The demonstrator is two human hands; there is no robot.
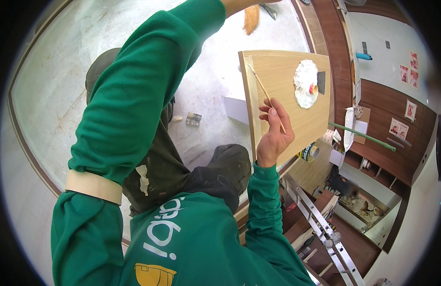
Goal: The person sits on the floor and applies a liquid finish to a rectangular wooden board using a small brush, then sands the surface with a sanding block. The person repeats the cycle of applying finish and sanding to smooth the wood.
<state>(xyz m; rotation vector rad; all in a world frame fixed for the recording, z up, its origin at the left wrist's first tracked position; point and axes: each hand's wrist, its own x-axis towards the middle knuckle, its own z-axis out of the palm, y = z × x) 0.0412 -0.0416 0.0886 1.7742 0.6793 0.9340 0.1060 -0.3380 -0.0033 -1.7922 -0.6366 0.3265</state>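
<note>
My right hand [276, 128] is closed round the wooden handle of a slim brush [261, 85]. The brush points up and left, its tip by the pale edge of a light wood-grain board [277, 71]. A crumpled white sheet or mound [302, 76] lies on this board, with a small red and yellow round thing [313, 89] on it. Beside that is a dark grey rectangular piece [321, 82]. My left arm, in a green sleeve, reaches up past the top edge. Only some skin near my left hand [242, 5] shows; its fingers are out of the picture.
Under the board stands a white box [237, 108]. A small grey square piece [193, 119] lies on the floor, and straw-coloured broom bristles [251, 20] show at the top. To the right are a can [308, 152], a green pole [363, 137] and a metal ladder [325, 233].
</note>
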